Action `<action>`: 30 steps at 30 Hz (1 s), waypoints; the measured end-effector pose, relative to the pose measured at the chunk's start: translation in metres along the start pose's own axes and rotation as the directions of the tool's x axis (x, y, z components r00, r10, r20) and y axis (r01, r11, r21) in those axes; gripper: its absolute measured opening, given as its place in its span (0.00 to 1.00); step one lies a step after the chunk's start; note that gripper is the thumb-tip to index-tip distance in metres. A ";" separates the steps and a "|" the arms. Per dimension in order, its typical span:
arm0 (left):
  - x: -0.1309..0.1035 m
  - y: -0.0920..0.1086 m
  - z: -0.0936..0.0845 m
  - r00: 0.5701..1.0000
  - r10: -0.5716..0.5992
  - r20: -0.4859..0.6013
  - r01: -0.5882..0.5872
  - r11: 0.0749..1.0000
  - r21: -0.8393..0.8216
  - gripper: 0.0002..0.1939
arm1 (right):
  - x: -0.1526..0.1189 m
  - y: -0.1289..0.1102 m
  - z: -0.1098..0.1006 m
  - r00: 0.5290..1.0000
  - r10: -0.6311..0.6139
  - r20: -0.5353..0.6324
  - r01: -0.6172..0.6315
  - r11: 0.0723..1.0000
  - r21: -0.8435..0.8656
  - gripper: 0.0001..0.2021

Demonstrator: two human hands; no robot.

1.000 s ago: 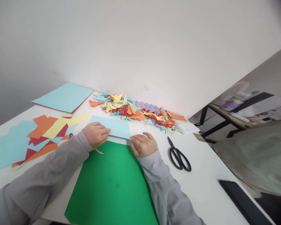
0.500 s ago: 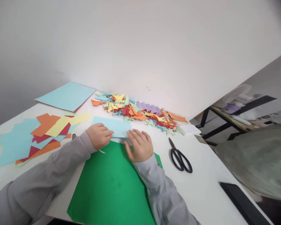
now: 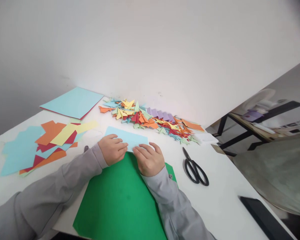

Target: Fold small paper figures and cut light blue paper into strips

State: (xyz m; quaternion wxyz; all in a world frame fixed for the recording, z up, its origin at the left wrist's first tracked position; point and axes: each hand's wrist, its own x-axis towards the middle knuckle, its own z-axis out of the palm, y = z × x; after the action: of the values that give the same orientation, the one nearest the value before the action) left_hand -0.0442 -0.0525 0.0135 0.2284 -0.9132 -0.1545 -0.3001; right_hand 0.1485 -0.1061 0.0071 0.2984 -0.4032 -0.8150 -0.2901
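A light blue rectangular paper (image 3: 126,137) lies at the far edge of a green sheet (image 3: 120,200). On its near left edge my left hand (image 3: 113,150) rests with the fingers curled together, gripping that edge. My right hand (image 3: 150,159) is at the near right edge of the same paper, its fingers bent over the edge and thumb tucked under. Both hands are close together above the top of the green sheet and partly cover the paper's near corners.
Beyond the paper is a long heap of small folded coloured papers (image 3: 140,119). Coloured scraps (image 3: 22,146) and a blue sheet stack (image 3: 73,101) lie left. Black-handled scissors (image 3: 195,168) and a black flat object (image 3: 263,216) are on the white table (image 3: 215,203).
The blue paper has come slightly nearer and to the right. My left hand has moved right, closer to my right hand, whose fingers now bend onto the paper's near edge.
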 end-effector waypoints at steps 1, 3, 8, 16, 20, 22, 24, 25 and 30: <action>-0.001 -0.005 -0.002 1.000 -0.001 -0.021 0.002 1.000 0.012 0.10 | -0.001 0.003 -0.001 1.000 0.018 -0.013 -0.018 1.000 -0.016 0.10; -0.004 -0.014 -0.005 1.000 -0.012 -0.024 0.013 0.999 0.042 0.10 | -0.003 0.008 -0.002 0.998 0.055 -0.018 -0.056 0.997 -0.049 0.10; -0.007 -0.033 -0.016 0.999 -0.048 0.016 0.045 0.990 0.131 0.11 | -0.012 0.018 -0.001 0.986 0.164 -0.029 -0.166 0.983 -0.084 0.11; -0.019 -0.060 -0.026 0.965 -0.258 -0.038 0.261 0.960 0.105 0.11 | -0.022 0.037 -0.002 0.917 0.358 -0.178 -0.362 0.932 0.006 0.12; -0.014 -0.048 -0.016 0.765 -0.599 -0.236 0.544 0.797 -0.262 0.11 | -0.010 0.024 -0.012 0.820 0.511 -0.257 -0.406 0.836 0.369 0.08; -0.006 -0.037 -0.013 0.537 -0.822 -0.190 0.641 0.544 -0.542 0.18 | -0.005 0.014 -0.015 0.691 0.707 -0.148 -0.544 0.645 0.536 0.08; 0.002 -0.026 -0.012 0.376 -0.925 0.049 0.571 0.190 -0.798 0.31 | -0.004 0.009 -0.011 0.524 0.852 -0.003 -0.657 0.406 0.635 0.11; 0.006 -0.021 -0.012 0.370 -0.910 0.188 0.511 0.030 -0.859 0.35 | -0.006 0.009 -0.007 0.459 0.884 0.090 -0.684 0.287 0.670 0.12; 0.011 -0.008 -0.016 0.359 -0.658 0.662 0.505 -0.460 -0.731 0.29 | -0.019 0.021 0.013 0.346 0.770 0.536 -0.732 -0.136 0.668 0.17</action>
State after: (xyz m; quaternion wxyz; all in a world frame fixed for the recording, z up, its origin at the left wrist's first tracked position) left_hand -0.0464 -0.0523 0.0344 -0.6287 -0.5134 -0.3873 -0.4371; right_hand 0.1724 -0.0954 -0.0100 0.5758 -0.5784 -0.4418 0.3724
